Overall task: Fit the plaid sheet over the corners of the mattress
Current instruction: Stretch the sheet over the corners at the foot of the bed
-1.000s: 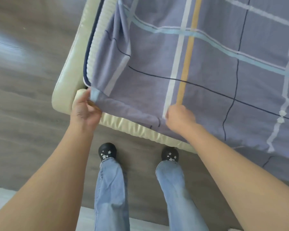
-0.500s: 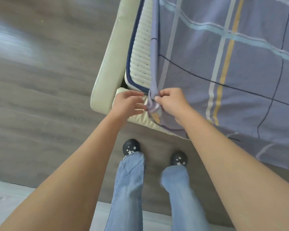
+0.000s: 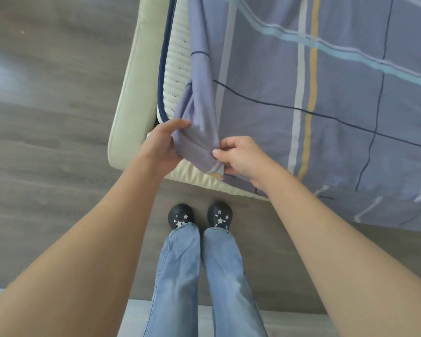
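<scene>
At the near corner of the bed, the white knit mattress (image 3: pixel 178 69) with navy piping lies bare along its left side, flanked by the cream bed frame (image 3: pixel 129 105); grey wood floor (image 3: pixel 46 117) stretches open to the left. Plaid sheet (image 3: pixel 338 93) covers the mattress top, its corner bunched and lifted. Left hand (image 3: pixel 162 144) grips the bunch from the left; right hand (image 3: pixel 241 156) pinches its hem between thumb and fingers.

Home bedroom: a cream padded bed frame (image 3: pixel 129 98) carrying a mattress (image 3: pixel 178 59) under a plaid sheet (image 3: pixel 338 93), on grey wood-look floor (image 3: pixel 46 117).
</scene>
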A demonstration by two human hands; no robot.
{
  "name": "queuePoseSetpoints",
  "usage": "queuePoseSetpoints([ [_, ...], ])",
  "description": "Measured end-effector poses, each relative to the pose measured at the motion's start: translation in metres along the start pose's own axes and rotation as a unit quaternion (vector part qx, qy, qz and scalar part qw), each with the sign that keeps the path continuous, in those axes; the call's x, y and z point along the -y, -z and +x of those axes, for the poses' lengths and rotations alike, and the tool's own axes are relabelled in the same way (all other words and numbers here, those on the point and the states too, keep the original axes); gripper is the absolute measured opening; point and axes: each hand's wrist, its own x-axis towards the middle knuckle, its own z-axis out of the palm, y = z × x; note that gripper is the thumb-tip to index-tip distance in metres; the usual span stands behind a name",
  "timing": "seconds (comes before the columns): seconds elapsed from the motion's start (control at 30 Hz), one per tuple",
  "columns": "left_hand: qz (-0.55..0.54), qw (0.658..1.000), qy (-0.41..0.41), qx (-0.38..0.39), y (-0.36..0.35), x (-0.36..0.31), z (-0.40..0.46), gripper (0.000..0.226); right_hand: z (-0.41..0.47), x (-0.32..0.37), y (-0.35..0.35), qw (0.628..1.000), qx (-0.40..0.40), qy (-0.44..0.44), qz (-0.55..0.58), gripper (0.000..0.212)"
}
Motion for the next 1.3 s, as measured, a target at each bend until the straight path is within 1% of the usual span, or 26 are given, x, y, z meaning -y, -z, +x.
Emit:
queuePoseSetpoints([
  [0.07, -0.025, 0.999, -0.013, 0.025, 0.005, -0.009, -0.011, 0.032, 0.001, -0.003, -0.002, 1.000, -0.013, 0.005, -0.012, 0.022],
  [0.1, -0.034, 0.999, -0.023, 0.021, 0.006, -0.012, -0.015, 0.035, 0.002, -0.003, -0.004, 1.000, -0.014, 0.009, -0.016, 0.022],
  [0.13, -0.059, 0.998, -0.038, 0.003, 0.006, -0.014, -0.018, 0.036, 0.003, -0.002, -0.005, 1.000, -0.014, 0.013, -0.020, 0.023],
  [0.17, -0.111, 0.992, -0.058, -0.028, 0.006, -0.015, -0.018, 0.033, 0.004, -0.002, -0.006, 0.999, -0.014, 0.019, -0.028, 0.024],
  [0.2, -0.187, 0.977, -0.076, -0.067, 0.009, -0.016, -0.015, 0.025, 0.005, -0.003, -0.006, 0.999, -0.016, 0.025, -0.039, 0.024],
  [0.23, -0.269, 0.952, -0.097, -0.105, 0.013, -0.019, -0.014, 0.016, 0.005, -0.003, -0.006, 0.998, -0.020, 0.028, -0.056, 0.024],
  [0.27, -0.333, 0.926, -0.116, -0.136, 0.017, -0.023, -0.013, 0.013, 0.005, -0.004, -0.006, 0.997, -0.027, 0.031, -0.071, 0.025],
  [0.3, -0.359, 0.910, -0.130, -0.159, 0.022, -0.025, -0.013, 0.013, 0.005, -0.006, -0.005, 0.995, -0.033, 0.032, -0.088, 0.025],
  [0.33, -0.332, 0.915, -0.137, -0.184, 0.027, -0.027, -0.014, 0.010, 0.005, -0.008, -0.003, 0.993, -0.038, 0.032, -0.105, 0.025],
  [0.37, -0.264, 0.929, -0.144, -0.216, 0.033, -0.027, -0.014, 0.007, 0.004, -0.009, -0.002, 0.991, -0.044, 0.032, -0.121, 0.021],
  [0.4, -0.151, 0.940, -0.146, -0.269, 0.039, -0.027, -0.016, 0.005, 0.003, -0.010, -0.001, 0.989, -0.050, 0.033, -0.137, 0.016],
  [0.43, -0.006, 0.933, -0.141, -0.331, 0.046, -0.024, -0.016, 0.008, 0.003, -0.011, -0.001, 0.985, -0.058, 0.035, -0.156, 0.013],
  [0.47, 0.141, 0.898, -0.138, -0.392, 0.051, -0.021, -0.017, 0.017, 0.002, -0.012, -0.002, 0.982, -0.066, 0.038, -0.175, 0.014],
  [0.5, 0.252, 0.855, -0.125, -0.435, 0.058, -0.019, -0.019, 0.028, 0.003, -0.013, -0.004, 0.978, -0.069, 0.039, -0.191, 0.013],
  [0.53, 0.302, 0.830, -0.105, -0.458, 0.064, -0.017, -0.020, 0.032, 0.003, -0.013, -0.007, 0.976, -0.071, 0.040, -0.202, 0.010],
  [0.57, 0.330, 0.817, -0.077, -0.466, 0.073, -0.016, -0.022, 0.024, 0.002, -0.012, -0.011, 0.974, -0.069, 0.040, -0.213, 0.013],
  [0.6, 0.336, 0.816, -0.041, -0.469, 0.080, -0.015, -0.023, 0.020, 0.002, -0.012, -0.013, 0.972, -0.070, 0.043, -0.221, 0.022],
  [0.63, 0.328, 0.818, -0.008, -0.472, 0.089, -0.013, -0.024, 0.027, 0.002, -0.012, -0.015, 0.970, -0.064, 0.042, -0.229, 0.029],
  [0.67, 0.311, 0.827, 0.011, -0.469, 0.099, -0.010, -0.024, 0.031, 0.001, -0.012, -0.016, 0.968, -0.055, 0.042, -0.239, 0.032],
  [0.77, 0.280, 0.840, 0.031, -0.464, 0.118, 0.001, -0.033, 0.026, 0.000, -0.013, -0.021, 0.963, -0.033, 0.034, -0.265, 0.035],
  [0.83, 0.278, 0.841, 0.019, -0.464, 0.116, 0.005, -0.047, 0.013, 0.000, -0.015, -0.023, 0.963, -0.026, 0.030, -0.268, 0.034],
  [0.9, 0.268, 0.833, -0.006, -0.484, 0.118, 0.010, -0.054, 0.020, 0.001, -0.016, -0.023, 0.961, -0.018, 0.026, -0.274, 0.033],
  [1.03, 0.248, 0.812, -0.071, -0.523, 0.126, 0.016, -0.064, 0.026, 0.004, -0.015, -0.024, 0.957, -0.011, 0.023, -0.290, 0.030],
  [1.1, 0.248, 0.802, -0.076, -0.538, 0.134, 0.015, -0.066, 0.029, 0.006, -0.014, -0.027, 0.956, -0.006, 0.021, -0.292, 0.030],
  [1.17, 0.249, 0.800, -0.075, -0.541, 0.138, 0.014, -0.065, 0.030, 0.007, -0.013, -0.030, 0.954, -0.001, 0.022, -0.299, 0.030],
  [1.3, 0.262, 0.796, -0.047, -0.544, 0.152, 0.013, -0.058, 0.030, 0.014, -0.009, -0.042, 0.955, -0.010, 0.009, -0.296, 0.027],
])
